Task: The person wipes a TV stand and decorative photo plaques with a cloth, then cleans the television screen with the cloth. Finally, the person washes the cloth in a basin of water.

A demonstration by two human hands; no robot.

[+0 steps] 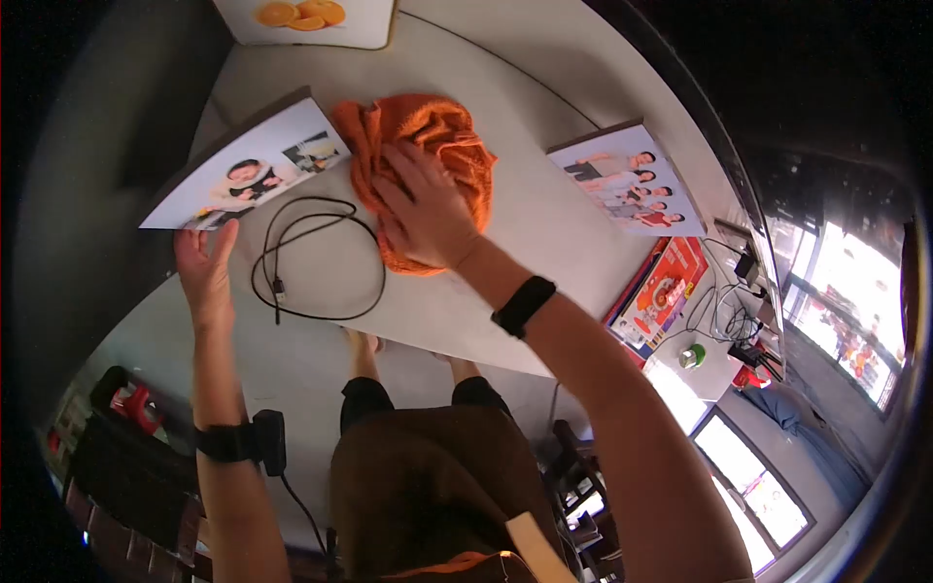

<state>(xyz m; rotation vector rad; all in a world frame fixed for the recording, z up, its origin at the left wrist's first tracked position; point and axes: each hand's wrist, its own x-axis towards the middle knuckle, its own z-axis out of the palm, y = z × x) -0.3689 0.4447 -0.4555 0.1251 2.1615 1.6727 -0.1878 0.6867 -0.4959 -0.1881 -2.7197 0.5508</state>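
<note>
Cloth point(457, 136), orange and crumpled, lies on the table point(525, 282), directly under the fingers of the right hand point(423, 209); these are open, slightly spread, and rest upon it. The left hand point(206, 267) grips a photo point(243, 185) by its edge, with thumb in front and other fingertips hidden behind. A second photo point(632, 185) is beyond the right fingers, to their right. Between both hands' fingers, a looped cable point(279, 289) lies.

The right hand point(423, 209) partly hides the cloth point(423, 121); the top edge crops a board point(364, 24).
</note>
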